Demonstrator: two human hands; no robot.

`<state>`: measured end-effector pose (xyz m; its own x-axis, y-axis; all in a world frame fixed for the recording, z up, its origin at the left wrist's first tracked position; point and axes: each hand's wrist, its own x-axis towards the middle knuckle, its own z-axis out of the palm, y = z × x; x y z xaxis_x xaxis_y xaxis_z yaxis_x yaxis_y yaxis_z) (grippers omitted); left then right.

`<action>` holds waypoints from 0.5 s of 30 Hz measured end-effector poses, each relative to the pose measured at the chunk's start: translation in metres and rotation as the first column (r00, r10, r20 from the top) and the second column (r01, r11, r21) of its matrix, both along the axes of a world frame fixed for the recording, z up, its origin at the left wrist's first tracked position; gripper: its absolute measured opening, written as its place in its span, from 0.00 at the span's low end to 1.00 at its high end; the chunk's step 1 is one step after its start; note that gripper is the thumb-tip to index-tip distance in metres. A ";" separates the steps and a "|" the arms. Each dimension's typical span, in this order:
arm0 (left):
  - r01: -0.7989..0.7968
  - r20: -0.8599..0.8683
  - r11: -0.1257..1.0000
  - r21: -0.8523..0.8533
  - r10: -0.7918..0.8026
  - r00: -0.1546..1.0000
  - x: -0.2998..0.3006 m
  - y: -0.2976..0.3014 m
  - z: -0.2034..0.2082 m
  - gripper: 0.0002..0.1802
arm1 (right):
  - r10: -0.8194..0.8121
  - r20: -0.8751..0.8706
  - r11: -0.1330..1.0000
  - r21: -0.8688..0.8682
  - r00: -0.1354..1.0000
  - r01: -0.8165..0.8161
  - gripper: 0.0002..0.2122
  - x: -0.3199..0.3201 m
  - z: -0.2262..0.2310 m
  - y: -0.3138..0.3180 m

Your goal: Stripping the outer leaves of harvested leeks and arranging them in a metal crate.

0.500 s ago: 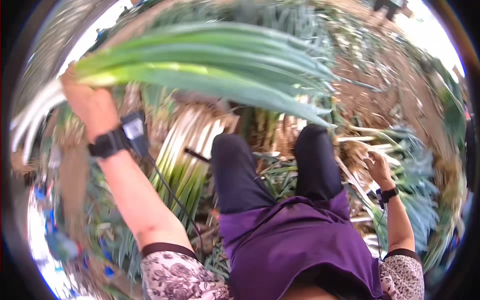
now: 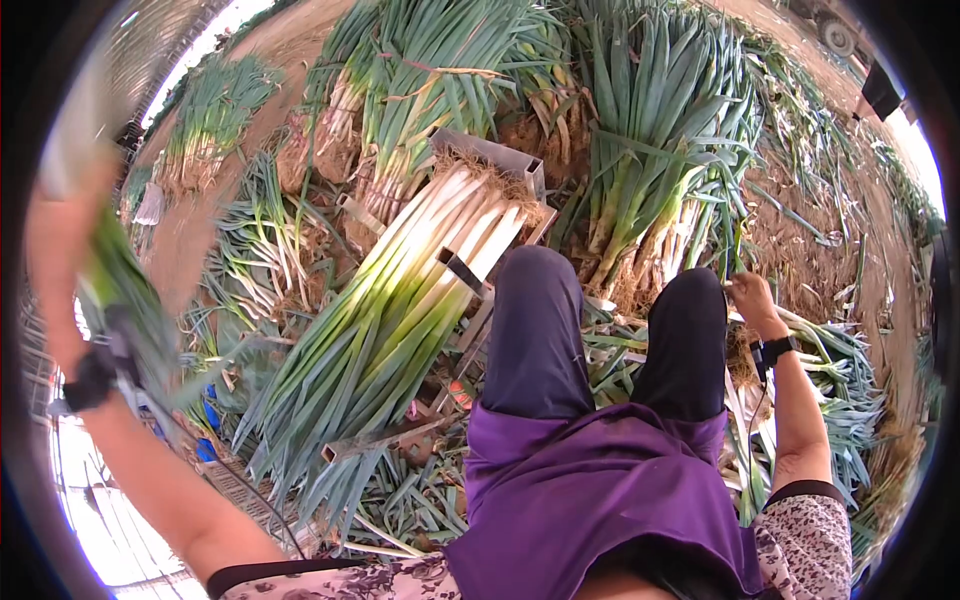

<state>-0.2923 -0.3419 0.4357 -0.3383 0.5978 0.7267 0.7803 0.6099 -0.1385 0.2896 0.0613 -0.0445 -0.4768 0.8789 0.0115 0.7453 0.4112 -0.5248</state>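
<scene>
At the far left my left hand (image 2: 75,195) is raised and blurred, closed around a bunch of long green onions (image 2: 125,285). The white stems point up past the hand, and the green leaves trail below it. My right hand (image 2: 752,303) is beside my right knee with its fingers curled together. Whatever lies between those fingers is too small to make out. More green onions (image 2: 830,375) lie beside and below that hand. Left of my knees, a large bundle of green onions (image 2: 400,290) rests on a metal frame (image 2: 490,155), roots at the far end.
Upright bundles of green onions (image 2: 660,130) stand ahead of my knees, with another stack (image 2: 430,110) to their left. A loose heap (image 2: 265,250) lies at the left. Cut leaves litter the brown soil (image 2: 800,240). Part of a person (image 2: 880,92) shows at the far right.
My left hand has swung left and back with the green onions, which no longer stretch across the view. My right hand has shifted slightly up toward my knee. The view has turned left.
</scene>
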 end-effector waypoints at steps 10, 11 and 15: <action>0.085 0.623 0.775 -0.626 0.432 0.652 -0.007 0.064 -0.460 0.31 | 0.161 -0.005 0.986 0.032 0.987 -0.161 0.16 -0.118 0.087 0.019; 0.096 0.618 0.755 -0.649 0.448 0.646 -0.006 0.073 -0.477 0.29 | 0.172 -0.023 0.985 0.006 0.985 -0.172 0.15 -0.128 0.088 0.019; 0.101 0.599 0.761 -0.641 0.413 0.687 -0.020 0.093 -0.532 0.23 | 0.401 -0.059 0.916 0.000 0.914 -0.401 0.12 -0.224 0.090 -0.001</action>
